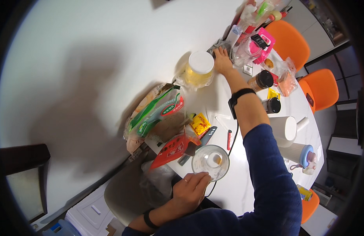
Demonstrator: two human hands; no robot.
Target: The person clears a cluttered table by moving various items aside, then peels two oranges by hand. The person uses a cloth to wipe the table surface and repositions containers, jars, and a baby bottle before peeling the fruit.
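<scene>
My left hand [192, 190], wearing a ring, pinches the near rim of a clear glass bowl [226, 167] at the table's near edge. Something small and pale orange shows at the bottom of the bowl. My right arm stretches across to the far side, where my right hand [222, 62] has its fingers closed on a crumpled grey cloth [214, 48]; its fingertips are partly hidden. A lidded jar [201, 63] with yellowish contents stands left of that hand. Close to the bowl are a dark-bladed knife [208, 135], a yellow packet [200, 124] and a red cutter [229, 139].
Food bags, one green and white [158, 112] and one red [172, 151], lean at the left by the wall. Right of my arm stand black-lidded jars [264, 79], a white pitcher [283, 129] and a blue-lidded bottle [306, 155]. Orange chairs [323, 88] line the right side. A cable crosses the table.
</scene>
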